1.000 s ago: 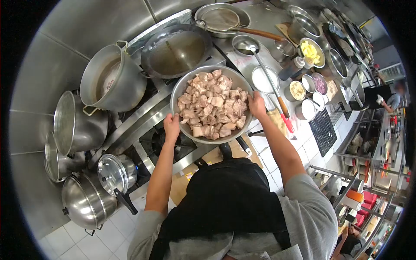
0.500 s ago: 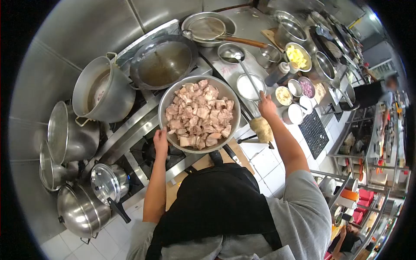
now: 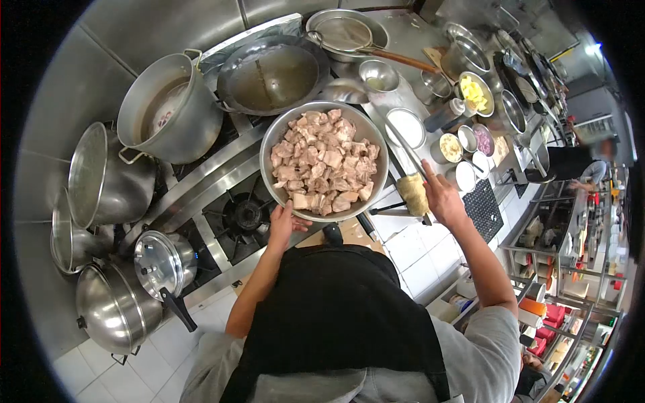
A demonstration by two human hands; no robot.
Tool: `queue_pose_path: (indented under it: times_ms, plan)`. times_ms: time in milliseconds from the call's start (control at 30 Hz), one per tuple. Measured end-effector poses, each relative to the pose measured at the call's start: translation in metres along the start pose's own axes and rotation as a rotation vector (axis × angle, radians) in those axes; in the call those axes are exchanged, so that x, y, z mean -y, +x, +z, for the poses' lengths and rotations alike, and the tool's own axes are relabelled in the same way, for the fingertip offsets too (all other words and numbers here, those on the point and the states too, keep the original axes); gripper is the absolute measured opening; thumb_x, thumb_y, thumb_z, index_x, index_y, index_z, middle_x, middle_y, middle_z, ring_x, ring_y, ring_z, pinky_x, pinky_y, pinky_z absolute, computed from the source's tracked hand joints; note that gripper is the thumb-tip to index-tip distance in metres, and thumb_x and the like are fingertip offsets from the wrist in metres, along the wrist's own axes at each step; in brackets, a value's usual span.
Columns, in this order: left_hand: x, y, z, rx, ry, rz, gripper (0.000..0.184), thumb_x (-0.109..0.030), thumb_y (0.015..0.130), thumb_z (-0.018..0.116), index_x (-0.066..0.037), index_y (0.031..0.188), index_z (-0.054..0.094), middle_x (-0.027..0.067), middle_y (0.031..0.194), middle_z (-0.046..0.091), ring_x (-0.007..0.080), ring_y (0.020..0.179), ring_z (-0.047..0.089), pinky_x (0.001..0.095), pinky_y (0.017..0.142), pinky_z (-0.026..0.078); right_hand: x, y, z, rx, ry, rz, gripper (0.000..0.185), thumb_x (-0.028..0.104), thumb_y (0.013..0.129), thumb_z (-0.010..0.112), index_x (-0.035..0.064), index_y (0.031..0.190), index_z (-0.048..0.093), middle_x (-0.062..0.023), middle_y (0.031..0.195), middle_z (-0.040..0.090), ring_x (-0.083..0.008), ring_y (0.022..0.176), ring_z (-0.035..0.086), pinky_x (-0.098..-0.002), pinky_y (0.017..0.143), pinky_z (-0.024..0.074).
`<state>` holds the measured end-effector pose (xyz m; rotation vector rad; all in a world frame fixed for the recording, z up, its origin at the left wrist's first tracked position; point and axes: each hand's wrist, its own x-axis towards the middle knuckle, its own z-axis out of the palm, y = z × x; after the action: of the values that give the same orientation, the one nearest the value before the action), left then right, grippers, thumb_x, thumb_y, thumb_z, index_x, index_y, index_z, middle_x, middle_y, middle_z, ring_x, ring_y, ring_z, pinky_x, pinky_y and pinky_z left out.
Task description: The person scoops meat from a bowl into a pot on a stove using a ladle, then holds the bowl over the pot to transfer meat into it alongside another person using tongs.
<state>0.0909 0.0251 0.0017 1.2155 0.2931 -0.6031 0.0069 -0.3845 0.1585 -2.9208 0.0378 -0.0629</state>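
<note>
My left hand (image 3: 285,225) grips the near rim of a wide metal bowl (image 3: 381,178), thumb at the edge and fingers partly hidden underneath. Pale chunks of meat (image 3: 322,161) fill this bowl, which sits at the front of the stove. In my right hand (image 3: 443,198) is the long handle of a ladle (image 3: 396,134). The ladle's head (image 3: 344,91) lies between the meat bowl and a dark wok (image 3: 272,77) holding brownish liquid. Close to my right hand hangs a yellowish cloth (image 3: 413,195).
Left of the wok stands a tall pot (image 3: 171,111) with liquid. A pressure cooker (image 3: 164,265) and a steamer pot (image 3: 117,309) are lower left. A strainer (image 3: 342,33), a small bowl (image 3: 378,76) and ingredient containers (image 3: 450,148) line the counter. Another person (image 3: 591,168) is far right.
The ladle's head has swung from the small bowl to beside the wok. My left hand has shifted along the rim to the bowl's near side. The whole view has shifted slightly.
</note>
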Motion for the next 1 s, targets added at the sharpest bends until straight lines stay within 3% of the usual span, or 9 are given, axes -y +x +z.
queue_pose_path:
  times_ms: [200,433,467,567,667,700,833,967,1000]
  plan:
    - [0.006,0.008,0.003,0.037,-0.021,0.048,0.033,-0.03,0.11,0.039,0.001,0.114,0.046,0.0188,0.091,0.069,0.0259,0.064,0.072,0.0312,0.049,0.057,0.021,0.016,0.046,0.275,-0.314,0.038,0.072,0.011,0.097,0.052,0.0162,0.161,0.018,-0.0229,0.106,0.064,-0.0382,0.077,0.067,-0.0492,0.073,0.0552]
    - [0.004,0.007,0.009,-0.02,-0.037,0.102,0.029,-0.023,0.109,0.038,0.005,0.112,0.045,0.0208,0.087,0.067,0.0284,0.062,0.07,0.0359,0.048,0.06,0.058,0.013,0.032,0.442,-0.238,0.112,0.076,0.013,0.096,0.052,0.0136,0.161,0.013,-0.0258,0.096,0.066,-0.0378,0.076,0.068,-0.0502,0.069,0.0561]
    - [0.001,0.006,0.01,-0.04,-0.041,0.134,0.028,-0.022,0.108,0.038,0.005,0.114,0.045,0.0211,0.089,0.067,0.0293,0.063,0.07,0.0369,0.049,0.061,0.038,0.01,0.033,0.333,-0.097,0.012,0.072,0.018,0.096,0.054,0.0132,0.16,0.021,-0.0281,0.094,0.067,-0.0412,0.08,0.068,-0.0502,0.072,0.0559]
    - [-0.016,0.004,0.016,-0.087,-0.042,0.203,0.03,-0.019,0.106,0.04,0.007,0.121,0.045,0.0238,0.103,0.065,0.0335,0.07,0.071,0.0417,0.052,0.065,0.061,0.047,-0.031,0.621,-0.005,0.191,0.064,0.021,0.096,0.055,0.0052,0.154,0.031,-0.0343,0.108,0.065,-0.0482,0.098,0.065,-0.0521,0.084,0.0532]
    - [-0.018,0.007,0.016,-0.093,-0.032,0.234,0.03,-0.018,0.106,0.041,0.007,0.12,0.046,0.0253,0.108,0.063,0.0342,0.074,0.072,0.0418,0.052,0.065,0.029,0.053,-0.012,0.513,0.178,-0.03,0.064,0.024,0.097,0.056,0.0052,0.154,0.033,-0.0351,0.107,0.065,-0.0483,0.092,0.067,-0.052,0.08,0.0535]
    - [-0.014,0.012,0.012,-0.1,-0.029,0.201,0.032,-0.019,0.106,0.042,0.007,0.124,0.046,0.0246,0.111,0.062,0.0342,0.074,0.071,0.0419,0.051,0.064,0.034,0.052,-0.017,0.534,0.31,0.075,0.061,0.023,0.098,0.056,0.0102,0.154,0.035,-0.0253,0.089,0.069,-0.0357,0.069,0.069,-0.0448,0.063,0.0546]
    - [-0.007,0.012,0.006,-0.161,0.065,0.26,0.035,-0.019,0.105,0.042,0.007,0.129,0.046,0.0221,0.11,0.063,0.0334,0.075,0.072,0.0414,0.051,0.064,0.013,0.052,-0.047,0.775,0.823,0.446,0.06,0.02,0.1,0.055,0.0161,0.157,0.036,-0.0025,0.072,0.054,-0.0084,0.054,0.051,-0.0276,0.046,0.0449]
    - [-0.014,0.019,0.005,-0.135,0.096,0.255,0.034,-0.018,0.105,0.042,0.005,0.129,0.047,0.0218,0.111,0.064,0.0324,0.077,0.072,0.0413,0.051,0.065,0.029,0.049,-0.028,0.647,0.441,0.291,0.061,0.021,0.099,0.056,0.0122,0.155,0.035,-0.0076,0.073,0.058,-0.0149,0.055,0.055,-0.0321,0.05,0.0484]
    - [-0.018,0.019,0.007,-0.106,0.051,0.247,0.033,-0.018,0.105,0.042,0.005,0.129,0.048,0.022,0.111,0.064,0.0321,0.078,0.072,0.0414,0.051,0.065,0.025,0.041,-0.006,0.523,0.441,0.095,0.061,0.021,0.099,0.057,0.0082,0.154,0.035,-0.0096,0.074,0.059,-0.018,0.055,0.056,-0.0336,0.052,0.0497]
